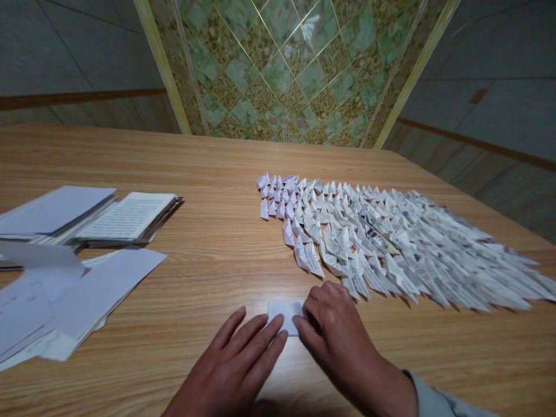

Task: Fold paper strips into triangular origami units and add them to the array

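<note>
A small folded piece of white paper (284,310) lies flat on the wooden table (208,231) near its front. My left hand (241,359) rests with its fingers stretched out, the fingertips pressing on the paper's left part. At the paper's right edge, my right hand (336,324) is closed, thumb and curled fingers pinching that edge. The fingers hide part of the right side. Just beyond my right hand spread many folded paper boats (369,237) in close rows, lilac-white ones at the left end and printed ones towards the right.
Loose white sheets (108,289) lie at the left, some overlapping. Behind them are a stack of printed paper (130,214) and another stack topped by a blank sheet (61,208). A tiled wall panel (278,69) rises past the table's far edge.
</note>
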